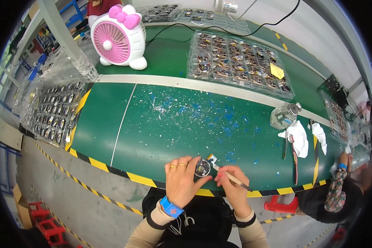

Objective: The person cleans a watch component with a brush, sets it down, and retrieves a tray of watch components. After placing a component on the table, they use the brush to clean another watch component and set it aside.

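Close to the front edge of the green table, my left hand [180, 178] has its thumb and fingers closed round the side of a small round part [202, 168], which has a pale rim and a dark inside. A short flat strip with a white and yellow end [212, 158] sticks out beside it. My right hand [234, 184] grips a slim tool with a light wooden handle [232, 177] and a dark butt end. The tool's pale tip meets the right side of the round part; its exact shape is too small to tell.
White and blue scraps [190, 110] litter the table. Farther back are a pink and white fan [115, 39] and a clear tray of round parts [239, 62]. At right stand a glass bottle [283, 117], white tissue [300, 140] and a red-handled tool [294, 163]. Another person [337, 192] sits beyond.
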A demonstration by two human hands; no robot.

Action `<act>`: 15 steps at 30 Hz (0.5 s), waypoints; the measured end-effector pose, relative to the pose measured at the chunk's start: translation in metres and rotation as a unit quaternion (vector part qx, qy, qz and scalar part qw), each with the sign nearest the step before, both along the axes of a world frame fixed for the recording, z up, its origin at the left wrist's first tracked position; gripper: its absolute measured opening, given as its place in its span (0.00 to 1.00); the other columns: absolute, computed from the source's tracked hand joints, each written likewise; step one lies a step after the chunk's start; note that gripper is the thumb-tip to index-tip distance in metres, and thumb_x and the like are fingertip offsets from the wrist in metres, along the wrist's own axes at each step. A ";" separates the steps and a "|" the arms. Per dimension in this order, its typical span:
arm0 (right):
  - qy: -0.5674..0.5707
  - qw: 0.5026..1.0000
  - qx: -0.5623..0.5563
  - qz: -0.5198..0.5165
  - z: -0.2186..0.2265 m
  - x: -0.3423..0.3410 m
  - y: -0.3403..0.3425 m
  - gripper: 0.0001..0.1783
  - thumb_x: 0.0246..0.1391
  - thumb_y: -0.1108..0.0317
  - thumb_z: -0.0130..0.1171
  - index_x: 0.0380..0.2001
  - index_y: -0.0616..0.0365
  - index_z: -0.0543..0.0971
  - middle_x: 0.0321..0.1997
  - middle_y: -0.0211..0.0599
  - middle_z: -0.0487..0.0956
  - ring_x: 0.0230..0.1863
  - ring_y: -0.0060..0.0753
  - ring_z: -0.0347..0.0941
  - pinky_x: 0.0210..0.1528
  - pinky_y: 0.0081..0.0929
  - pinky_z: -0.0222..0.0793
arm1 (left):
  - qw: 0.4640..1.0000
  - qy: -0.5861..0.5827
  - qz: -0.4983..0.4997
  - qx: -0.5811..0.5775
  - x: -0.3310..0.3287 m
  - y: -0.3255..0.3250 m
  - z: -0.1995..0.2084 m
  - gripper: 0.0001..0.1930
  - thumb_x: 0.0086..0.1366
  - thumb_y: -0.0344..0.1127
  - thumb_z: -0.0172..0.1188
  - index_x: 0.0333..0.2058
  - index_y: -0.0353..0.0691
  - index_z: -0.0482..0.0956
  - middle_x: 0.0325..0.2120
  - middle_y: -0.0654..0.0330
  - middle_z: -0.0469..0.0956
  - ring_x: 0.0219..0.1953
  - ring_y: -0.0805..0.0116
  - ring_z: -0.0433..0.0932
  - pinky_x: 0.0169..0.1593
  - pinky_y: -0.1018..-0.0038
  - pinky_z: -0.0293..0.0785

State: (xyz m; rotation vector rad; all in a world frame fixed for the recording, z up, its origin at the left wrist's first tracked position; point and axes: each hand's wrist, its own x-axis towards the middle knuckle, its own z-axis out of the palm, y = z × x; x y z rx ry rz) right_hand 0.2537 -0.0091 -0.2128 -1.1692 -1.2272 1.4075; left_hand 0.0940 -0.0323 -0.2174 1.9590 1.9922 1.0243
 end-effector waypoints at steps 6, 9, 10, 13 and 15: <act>-0.129 0.976 0.135 0.111 0.008 0.001 0.018 0.07 0.52 0.79 0.59 0.36 0.64 0.81 0.29 0.38 0.80 0.26 0.22 0.74 0.28 0.18 0.68 | 1.000 -0.014 -0.011 -0.013 0.000 0.007 0.000 0.27 0.42 0.42 0.74 0.43 0.42 0.78 0.37 0.62 0.72 0.41 0.61 0.70 0.45 0.63 0.60; -0.172 0.962 0.178 0.113 0.008 -0.001 0.024 0.06 0.52 0.78 0.60 0.35 0.65 0.81 0.29 0.39 0.80 0.27 0.24 0.75 0.30 0.20 0.69 | 1.000 -0.018 -0.010 -0.020 0.000 0.011 -0.002 0.27 0.42 0.42 0.74 0.43 0.42 0.79 0.37 0.62 0.72 0.41 0.61 0.70 0.45 0.64 0.60; -0.182 0.965 0.157 0.106 0.009 -0.002 0.024 0.06 0.51 0.79 0.60 0.34 0.65 0.81 0.30 0.39 0.80 0.29 0.27 0.76 0.31 0.20 0.70 | 1.000 -0.021 -0.006 -0.020 -0.001 0.011 -0.003 0.26 0.42 0.42 0.74 0.43 0.43 0.79 0.37 0.62 0.72 0.40 0.61 0.70 0.45 0.64 0.60; -0.203 0.968 0.113 0.094 0.007 -0.003 0.026 0.06 0.50 0.79 0.62 0.34 0.65 0.80 0.32 0.39 0.80 0.31 0.31 0.78 0.33 0.22 0.71 | 0.999 -0.024 -0.007 -0.026 -0.004 0.011 -0.005 0.27 0.42 0.42 0.74 0.43 0.42 0.79 0.37 0.62 0.72 0.40 0.61 0.71 0.45 0.64 0.60; -0.180 0.957 0.195 0.119 -0.001 0.002 0.036 0.07 0.49 0.80 0.62 0.34 0.65 0.80 0.34 0.40 0.81 0.34 0.34 0.78 0.35 0.23 0.73 | 0.999 -0.025 -0.006 -0.032 -0.006 0.011 -0.007 0.27 0.42 0.42 0.73 0.43 0.42 0.79 0.37 0.62 0.72 0.40 0.61 0.71 0.45 0.64 0.60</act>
